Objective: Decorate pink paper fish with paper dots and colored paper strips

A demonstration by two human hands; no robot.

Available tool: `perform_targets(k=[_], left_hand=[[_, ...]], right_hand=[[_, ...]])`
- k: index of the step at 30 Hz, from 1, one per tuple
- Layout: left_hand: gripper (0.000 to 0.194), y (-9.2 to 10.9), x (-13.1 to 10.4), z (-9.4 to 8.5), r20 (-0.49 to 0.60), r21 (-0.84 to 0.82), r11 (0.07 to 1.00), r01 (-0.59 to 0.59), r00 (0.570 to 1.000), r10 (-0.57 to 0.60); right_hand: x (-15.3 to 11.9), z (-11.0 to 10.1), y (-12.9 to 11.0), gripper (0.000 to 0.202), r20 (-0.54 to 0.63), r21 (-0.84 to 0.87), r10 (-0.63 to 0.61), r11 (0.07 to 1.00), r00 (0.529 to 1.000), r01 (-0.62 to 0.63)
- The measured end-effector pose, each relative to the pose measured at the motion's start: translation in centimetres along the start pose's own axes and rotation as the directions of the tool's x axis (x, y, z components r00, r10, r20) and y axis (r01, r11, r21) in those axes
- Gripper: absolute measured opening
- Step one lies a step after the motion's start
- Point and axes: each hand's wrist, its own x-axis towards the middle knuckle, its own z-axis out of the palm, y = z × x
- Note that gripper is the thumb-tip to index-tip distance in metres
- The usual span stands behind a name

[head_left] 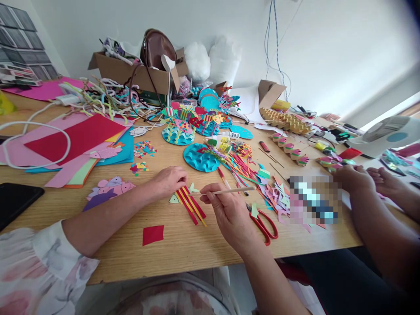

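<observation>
Of our hands, the left hand (172, 180) was curled over the upper end of red and yellow strips (193, 208); whether it pinched them we could not tell. Our right hand (226, 214) grasped a pale stick (239, 190). The strips lay on the bench (121, 258) between both. Nearest, we listed one red square (153, 235); then red-handled scissors (260, 225); beyond, a turquoise disc (200, 162); farthest, a cardboard box (114, 70).
</observation>
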Motion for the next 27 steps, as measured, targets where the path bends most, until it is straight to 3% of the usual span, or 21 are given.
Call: perform_targets(k=[19, 27], left_hand=[[0.009, 0.24, -0.02, -0.23, -0.005, -0.008, 1.0, 0.001, 1.0, -0.002], [0.01, 0.32, -0.02, -0.31, 0.012, 0.0, 1.0, 0.007, 1.0, -0.007]], right_hand=[[0.56, 0.47, 0.13, 0.02, -0.05, 0.045, 0.006, 0.999, 0.999, -0.004], [0.0, 0.23, 0.18, 0.019, -0.006, 0.025, -0.005, 1.0, 1.0, 0.005]])
